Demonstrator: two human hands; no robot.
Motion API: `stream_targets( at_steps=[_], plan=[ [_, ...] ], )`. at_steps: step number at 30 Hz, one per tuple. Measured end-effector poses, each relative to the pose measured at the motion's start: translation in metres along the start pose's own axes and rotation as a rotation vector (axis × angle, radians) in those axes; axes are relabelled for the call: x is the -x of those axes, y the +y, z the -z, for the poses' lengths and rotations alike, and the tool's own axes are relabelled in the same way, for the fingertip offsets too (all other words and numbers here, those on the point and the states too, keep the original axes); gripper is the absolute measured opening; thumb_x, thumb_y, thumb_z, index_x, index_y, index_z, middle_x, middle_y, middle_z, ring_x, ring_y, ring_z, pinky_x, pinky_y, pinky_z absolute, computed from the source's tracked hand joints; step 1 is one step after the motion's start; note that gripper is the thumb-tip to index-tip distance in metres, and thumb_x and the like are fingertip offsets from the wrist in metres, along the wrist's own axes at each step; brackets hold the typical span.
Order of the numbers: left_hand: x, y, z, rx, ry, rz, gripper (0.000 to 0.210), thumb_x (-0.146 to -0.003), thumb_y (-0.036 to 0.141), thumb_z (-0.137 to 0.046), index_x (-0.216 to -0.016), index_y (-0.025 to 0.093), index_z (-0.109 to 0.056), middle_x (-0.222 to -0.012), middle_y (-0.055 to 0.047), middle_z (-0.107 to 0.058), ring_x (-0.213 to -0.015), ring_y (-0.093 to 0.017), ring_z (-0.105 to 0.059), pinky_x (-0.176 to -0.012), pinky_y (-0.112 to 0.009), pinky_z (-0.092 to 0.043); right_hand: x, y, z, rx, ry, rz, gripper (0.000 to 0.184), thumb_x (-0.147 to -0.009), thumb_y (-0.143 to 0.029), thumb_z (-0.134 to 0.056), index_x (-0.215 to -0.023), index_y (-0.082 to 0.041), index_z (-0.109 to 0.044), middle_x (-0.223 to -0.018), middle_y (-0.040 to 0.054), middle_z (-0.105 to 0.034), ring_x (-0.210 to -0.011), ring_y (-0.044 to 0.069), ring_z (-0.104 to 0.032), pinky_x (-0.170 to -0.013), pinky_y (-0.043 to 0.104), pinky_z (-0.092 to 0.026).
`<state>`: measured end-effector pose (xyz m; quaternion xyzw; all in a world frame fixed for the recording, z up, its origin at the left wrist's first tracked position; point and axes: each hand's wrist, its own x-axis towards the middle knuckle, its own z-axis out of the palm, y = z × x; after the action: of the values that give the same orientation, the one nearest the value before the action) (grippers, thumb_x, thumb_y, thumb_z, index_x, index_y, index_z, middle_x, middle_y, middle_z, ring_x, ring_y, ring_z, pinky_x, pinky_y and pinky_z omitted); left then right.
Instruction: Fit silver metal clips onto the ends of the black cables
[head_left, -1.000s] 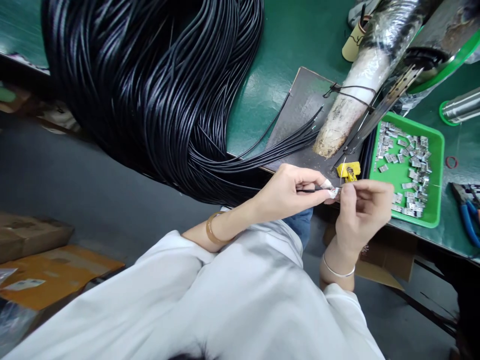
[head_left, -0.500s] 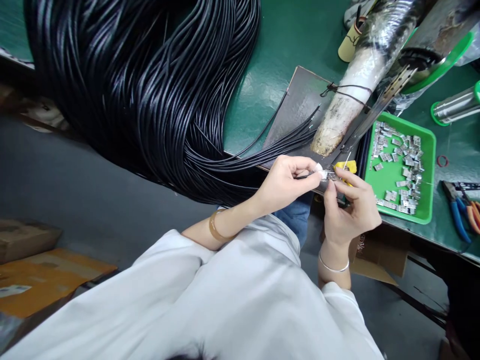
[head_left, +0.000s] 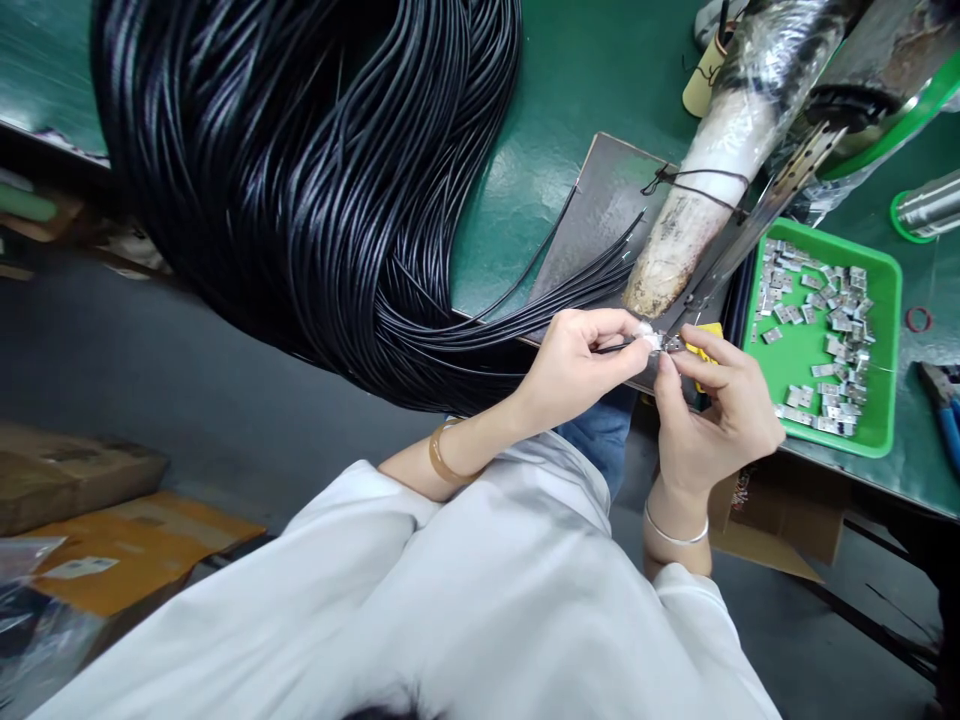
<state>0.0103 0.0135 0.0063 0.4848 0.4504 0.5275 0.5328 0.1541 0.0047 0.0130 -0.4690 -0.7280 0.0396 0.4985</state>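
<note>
My left hand [head_left: 589, 358] is closed in a pinch around the end of a black cable [head_left: 615, 347], with something white at its fingertips. Close against it, my right hand [head_left: 716, 410] pinches a small silvery metal piece [head_left: 673, 343] between thumb and forefinger. The two sets of fingertips nearly meet, and the spot where cable and metal piece join is too small to make out. Just above them ends a white, stained, wrapped cylinder [head_left: 690, 190], tied with black wire, beside a slim metal rod [head_left: 724, 255]. Behind my right fingers a yellow object [head_left: 706, 340] is partly hidden.
A large bundle of black cables [head_left: 315, 200] covers the bench's left side, several ends lying over a dark plate [head_left: 581, 225]. On the right, a green tray [head_left: 896, 330] contains many small metal pieces. Beyond it lie a red ring [head_left: 919, 319] and blue-handled pliers [head_left: 949, 420].
The view has shifted slightly left, so most things sit further right. A thin wire-like line sticking up by the right fingers earlier is less visible; the metal piece now shows between them.
</note>
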Motion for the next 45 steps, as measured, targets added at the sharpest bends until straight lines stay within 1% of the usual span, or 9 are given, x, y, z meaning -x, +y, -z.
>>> stream_targets(
  at_steps=[6, 14, 19, 23, 26, 35, 39, 42, 45],
  plan=[
    [0.000, 0.001, -0.001, 0.053, 0.009, 0.022, 0.016, -0.081, 0.027, -0.068, -0.076, 0.012, -0.068, -0.062, 0.002, -0.054, -0.055, -0.004, -0.041, -0.053, -0.018, -0.034, 0.000, -0.002, 0.000, -0.005, 0.016, 0.007, 0.015, -0.077, -0.008, -0.073, -0.085, -0.019, -0.066, -0.105, 0.0049, -0.076, -0.095, 0.018, -0.075, -0.082, 0.033, -0.063],
    [-0.001, 0.002, 0.001, 0.081, -0.004, 0.062, 0.017, -0.080, 0.028, -0.069, -0.075, 0.012, -0.069, -0.062, 0.002, -0.054, -0.055, -0.005, -0.043, -0.053, -0.018, -0.035, -0.002, -0.007, 0.004, 0.024, -0.028, 0.039, 0.021, -0.077, -0.005, -0.073, -0.090, -0.019, -0.068, -0.107, 0.0046, -0.076, -0.097, 0.019, -0.075, -0.085, 0.033, -0.063],
    [-0.002, 0.004, 0.002, 0.111, -0.059, 0.103, 0.017, -0.081, 0.027, -0.067, -0.078, 0.010, -0.069, -0.060, 0.003, -0.049, -0.054, -0.004, -0.038, -0.052, -0.018, -0.031, 0.001, -0.011, 0.006, -0.022, -0.025, 0.008, 0.021, -0.077, -0.004, -0.071, -0.089, -0.019, -0.062, -0.112, 0.0055, -0.075, -0.094, 0.018, -0.075, -0.080, 0.032, -0.065],
    [-0.003, 0.007, 0.004, 0.105, -0.069, 0.137, 0.017, -0.080, 0.026, -0.068, -0.078, 0.009, -0.067, -0.055, 0.006, -0.041, -0.051, -0.003, -0.030, -0.050, -0.019, -0.024, 0.002, -0.008, 0.008, -0.028, -0.076, -0.012, 0.019, -0.078, -0.005, -0.070, -0.086, -0.019, -0.061, -0.113, 0.0061, -0.075, -0.100, 0.019, -0.074, -0.082, 0.034, -0.066],
    [-0.004, 0.007, 0.004, 0.099, -0.078, 0.143, 0.016, -0.080, 0.024, -0.067, -0.077, 0.008, -0.067, -0.055, 0.006, -0.040, -0.051, -0.003, -0.030, -0.050, -0.019, -0.023, 0.002, -0.006, 0.008, -0.019, -0.094, -0.010, 0.018, -0.078, -0.005, -0.069, -0.085, -0.019, -0.061, -0.111, 0.0055, -0.075, -0.099, 0.019, -0.075, -0.084, 0.034, -0.065],
    [-0.003, 0.008, 0.005, 0.056, -0.065, 0.089, 0.017, -0.083, 0.026, -0.067, -0.077, 0.010, -0.066, -0.055, 0.007, -0.037, -0.051, -0.003, -0.027, -0.049, -0.021, -0.020, 0.001, -0.004, 0.009, -0.066, -0.092, -0.013, 0.019, -0.079, -0.005, -0.069, -0.089, -0.019, -0.061, -0.114, 0.0059, -0.074, -0.101, 0.020, -0.074, -0.083, 0.036, -0.066],
    [-0.002, 0.006, 0.007, 0.003, -0.118, 0.083, 0.016, -0.083, 0.025, -0.065, -0.074, 0.011, -0.064, -0.054, 0.008, -0.030, -0.052, -0.003, -0.024, -0.050, -0.020, -0.020, 0.005, -0.002, 0.009, -0.052, -0.090, 0.000, 0.019, -0.077, -0.005, -0.071, -0.086, -0.019, -0.061, -0.109, 0.0049, -0.075, -0.095, 0.018, -0.075, -0.083, 0.034, -0.065],
    [0.001, 0.008, 0.009, -0.042, -0.155, 0.073, 0.017, -0.083, 0.023, -0.064, -0.072, 0.011, -0.062, -0.055, 0.008, -0.028, -0.052, -0.003, -0.025, -0.051, -0.020, -0.021, 0.008, -0.001, 0.008, -0.078, -0.034, -0.025, 0.018, -0.077, -0.006, -0.071, -0.086, -0.019, -0.063, -0.101, 0.0041, -0.077, -0.092, 0.018, -0.076, -0.081, 0.033, -0.063],
    [0.007, 0.012, 0.014, -0.114, -0.276, 0.069, 0.015, -0.082, 0.023, -0.064, -0.075, 0.010, -0.068, -0.053, 0.008, -0.033, -0.051, -0.003, -0.026, -0.049, -0.020, -0.021, 0.009, 0.001, 0.009, -0.172, 0.056, -0.082, 0.016, -0.080, -0.008, -0.069, -0.091, -0.019, -0.063, -0.095, 0.0035, -0.077, -0.085, 0.019, -0.076, -0.074, 0.035, -0.064]
  ],
)
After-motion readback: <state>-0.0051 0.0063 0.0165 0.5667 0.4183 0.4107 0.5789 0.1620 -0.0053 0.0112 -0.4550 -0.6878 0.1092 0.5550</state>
